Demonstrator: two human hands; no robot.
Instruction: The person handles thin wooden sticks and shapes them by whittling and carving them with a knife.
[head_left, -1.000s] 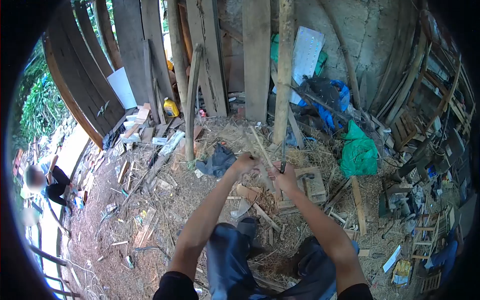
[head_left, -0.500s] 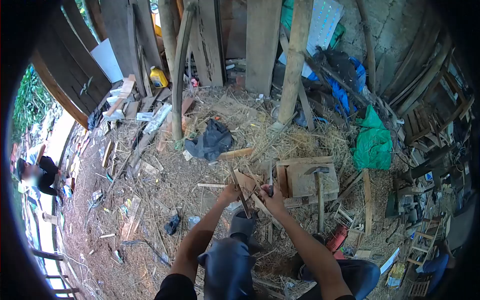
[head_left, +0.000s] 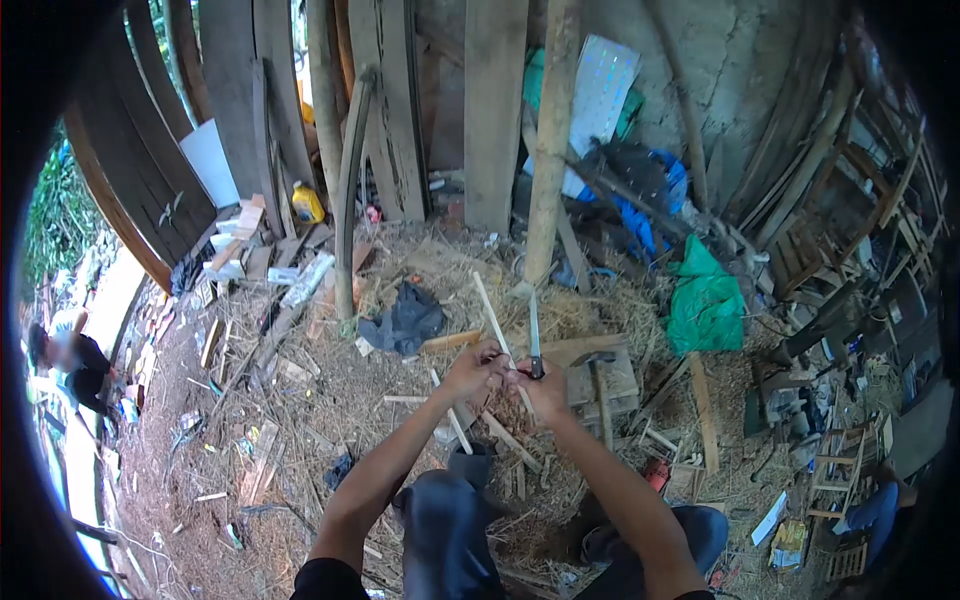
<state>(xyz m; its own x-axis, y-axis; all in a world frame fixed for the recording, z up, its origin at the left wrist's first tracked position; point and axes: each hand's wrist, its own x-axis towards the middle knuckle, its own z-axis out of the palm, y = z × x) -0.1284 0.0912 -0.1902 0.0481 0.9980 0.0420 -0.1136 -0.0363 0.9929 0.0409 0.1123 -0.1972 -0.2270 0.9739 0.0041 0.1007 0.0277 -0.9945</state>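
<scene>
Both hands are close together over the litter-covered ground in front of my knees. My left hand (head_left: 473, 371) is closed around a thin pale wooden stick (head_left: 492, 312), which slants up and away from me. In my right hand (head_left: 541, 392) is a knife (head_left: 534, 322), its black handle gripped and its blade pointing away from me. The right fingers also meet the stick near its lower part. Another pale wood strip (head_left: 452, 415) slants below my left hand, its lower end by my boot (head_left: 470, 465). A hammer (head_left: 602, 395) leans on a wooden block (head_left: 618, 372) to the right.
Straw and wood scraps cover the ground. A dark cloth or bag (head_left: 405, 318) and a green sack (head_left: 704, 300) lie ahead. Wooden posts (head_left: 548, 150) and planks stand behind. A person (head_left: 75, 365) is at far left; small wooden chairs (head_left: 838, 470) stand at right.
Both hands have come together and risen slightly. The stick in my left hand now points up and away, where a strip slanted down toward my boot before. The view has shifted right.
</scene>
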